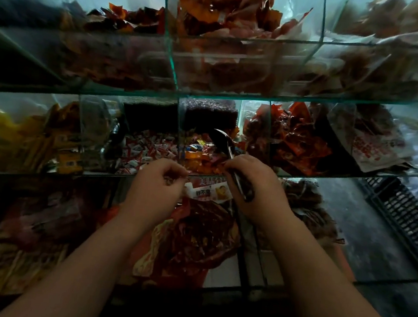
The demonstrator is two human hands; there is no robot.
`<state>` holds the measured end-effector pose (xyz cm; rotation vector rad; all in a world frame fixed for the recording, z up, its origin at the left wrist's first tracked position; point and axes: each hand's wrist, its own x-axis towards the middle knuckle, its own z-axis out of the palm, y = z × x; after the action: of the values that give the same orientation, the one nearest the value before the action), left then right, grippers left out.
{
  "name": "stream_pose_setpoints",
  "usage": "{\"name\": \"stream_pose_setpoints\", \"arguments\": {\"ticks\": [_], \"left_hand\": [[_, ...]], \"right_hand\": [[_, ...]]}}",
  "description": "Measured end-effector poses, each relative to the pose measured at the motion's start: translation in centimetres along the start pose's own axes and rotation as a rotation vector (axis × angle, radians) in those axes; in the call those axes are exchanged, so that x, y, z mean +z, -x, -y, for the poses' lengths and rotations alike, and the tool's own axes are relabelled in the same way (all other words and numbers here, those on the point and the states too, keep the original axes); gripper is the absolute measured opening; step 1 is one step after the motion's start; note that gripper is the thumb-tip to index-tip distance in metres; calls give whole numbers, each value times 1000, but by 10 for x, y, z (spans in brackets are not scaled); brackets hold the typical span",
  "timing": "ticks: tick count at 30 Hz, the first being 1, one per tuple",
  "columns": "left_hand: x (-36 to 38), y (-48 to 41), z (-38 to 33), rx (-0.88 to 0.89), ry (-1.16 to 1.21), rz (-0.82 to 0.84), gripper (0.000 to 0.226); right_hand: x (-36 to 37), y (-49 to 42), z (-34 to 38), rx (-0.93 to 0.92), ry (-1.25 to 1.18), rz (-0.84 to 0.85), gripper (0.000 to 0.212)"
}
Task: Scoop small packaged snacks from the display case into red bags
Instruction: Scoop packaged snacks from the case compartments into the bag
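The glass display case (235, 95) fills your view from 9 o'clock through 12 to 3, stacked in tiers and split by upright glass dividers into compartments. The top tier holds heaps of orange, red and pale packets. In the middle tier, yellow packets (2, 131) lie out at 9 o'clock and red foil packs (296, 147) sit at 2 o'clock from your hands. A black slatted crate (408, 215) stands on the floor at 3 o'clock, apart from the case.

The red bag (202, 237) hangs in front of the lowest tier, directly at 6 o'clock below the gap between your hands, and it is already bulging with dark red packets.

Your left hand (153, 186) has its fingers curled, thumb and forefinger pinched together on what looks like the bag's upper edge. Your right hand (254, 186) has its fingers wrapped round the handle of the metal scoop (221, 140). The scoop's bowl points toward 11 o'clock, raised over the central middle-tier compartment.

The small snacks (149, 149), red-and-white wrapped pieces, lie in that tier at 12 o'clock above your left hand. A mix of orange packets (200, 158) lies just beside them at 3 o'clock, beyond a glass divider and under the scoop. A white printed packet (208, 190) shows between your hands.
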<state>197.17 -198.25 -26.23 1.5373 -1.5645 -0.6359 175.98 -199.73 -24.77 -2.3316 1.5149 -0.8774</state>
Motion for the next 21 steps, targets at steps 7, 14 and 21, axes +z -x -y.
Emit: {"name": "stream_pose_setpoints", "arguments": {"ticks": [7, 14, 21], "left_hand": [[-9, 38, 30, 16, -166, 116, 15], [5, 38, 21, -79, -98, 90, 22], [-7, 52, 41, 70, -244, 86, 10]], "right_hand": [[-11, 66, 35, -155, -262, -342, 19], [-5, 104, 65, -103, -305, -293, 27], [-41, 91, 67, 417, -688, 408, 39]]}}
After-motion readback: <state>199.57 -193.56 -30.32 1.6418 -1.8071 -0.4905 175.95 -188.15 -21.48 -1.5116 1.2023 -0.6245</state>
